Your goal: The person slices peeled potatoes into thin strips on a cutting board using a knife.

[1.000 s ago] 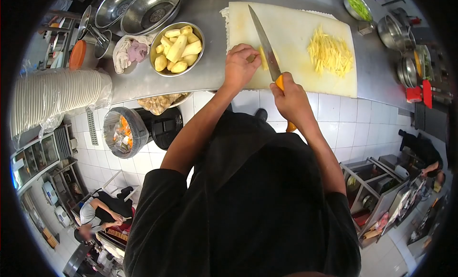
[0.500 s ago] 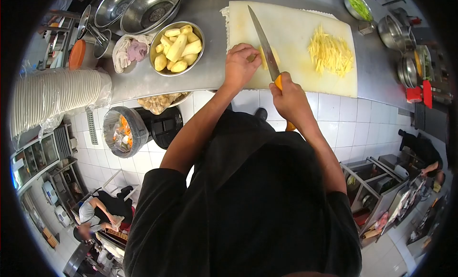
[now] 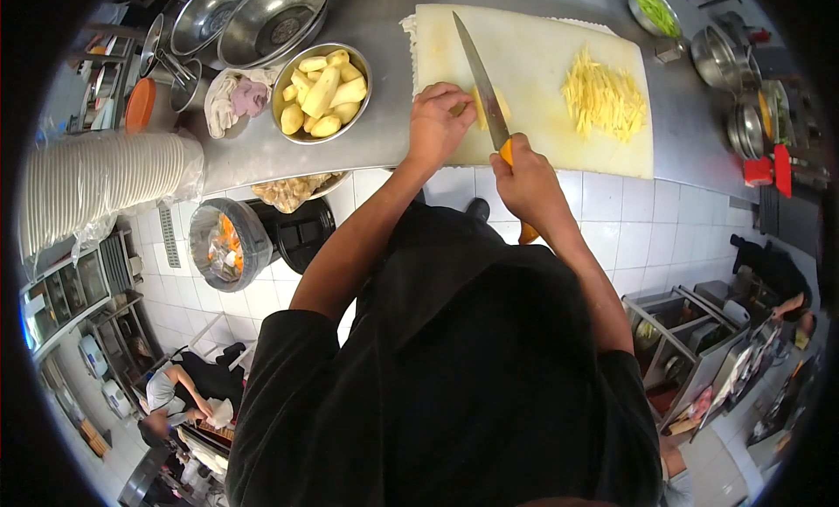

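In the head view my right hand [image 3: 527, 177] is wrapped round the orange handle of a long kitchen knife [image 3: 482, 77], whose blade points away from me over the white cutting board [image 3: 533, 48]. My left hand [image 3: 440, 121], fingers curled, holds a piece of peeled potato [image 3: 495, 110] against the board. The blade lies across that potato, just right of my left fingertips, and partly hides it. On the board's right side is a pile of thin potato strips [image 3: 603, 96].
Left of the board stands a steel bowl [image 3: 366, 87] of peeled potatoes, with a cloth [image 3: 234, 103] and large steel bowls [image 3: 273, 24] beyond. Stacked plastic-wrapped containers [image 3: 114, 188] are at far left. Below the counter is a lined waste bin [image 3: 229, 245]. Other people work lower left and right.
The knife and both hands keep nearly the same pose on the potato. The whole view has shifted slightly. At lower left, another person's hands and the pale thing they hold have moved a little.
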Available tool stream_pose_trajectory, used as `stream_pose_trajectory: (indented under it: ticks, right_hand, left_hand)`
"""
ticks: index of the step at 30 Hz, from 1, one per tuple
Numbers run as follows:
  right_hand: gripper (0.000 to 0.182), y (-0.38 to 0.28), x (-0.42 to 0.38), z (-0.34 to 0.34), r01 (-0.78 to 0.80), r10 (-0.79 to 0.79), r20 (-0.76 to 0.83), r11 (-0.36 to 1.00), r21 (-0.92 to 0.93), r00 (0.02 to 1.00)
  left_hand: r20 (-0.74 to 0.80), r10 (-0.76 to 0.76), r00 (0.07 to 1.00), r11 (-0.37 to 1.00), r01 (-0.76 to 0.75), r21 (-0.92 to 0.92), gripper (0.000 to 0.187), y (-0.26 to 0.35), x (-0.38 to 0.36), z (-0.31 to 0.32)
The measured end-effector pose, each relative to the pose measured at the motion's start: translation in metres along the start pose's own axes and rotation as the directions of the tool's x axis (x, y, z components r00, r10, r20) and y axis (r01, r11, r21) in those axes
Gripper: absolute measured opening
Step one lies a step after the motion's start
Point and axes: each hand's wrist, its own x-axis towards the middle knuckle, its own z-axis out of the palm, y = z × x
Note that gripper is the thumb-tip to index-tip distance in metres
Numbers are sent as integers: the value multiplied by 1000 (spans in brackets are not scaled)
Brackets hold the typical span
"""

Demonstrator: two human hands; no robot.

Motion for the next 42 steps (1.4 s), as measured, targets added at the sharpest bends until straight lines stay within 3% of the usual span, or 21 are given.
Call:
stream_pose_trajectory:
  ticks: [9, 27, 42]
  right_hand:
    - [27, 6, 7, 7, 6, -6, -20, 1000, 12, 1000]
    - [26, -2, 0, -4, -21, 22, -17, 998, 57, 1000]
    - [25, -2, 2, -3, -5, 5, 1, 1000, 4, 1000]
  left_hand:
    - [7, 32, 999, 999, -32, 22, 9, 0, -1, -1]
    - [10, -64, 998, 997, 64, -33, 9, -1, -2, 3]
    - [-7, -17, 1000, 1000, 17, -5, 9, 0, -1, 1]
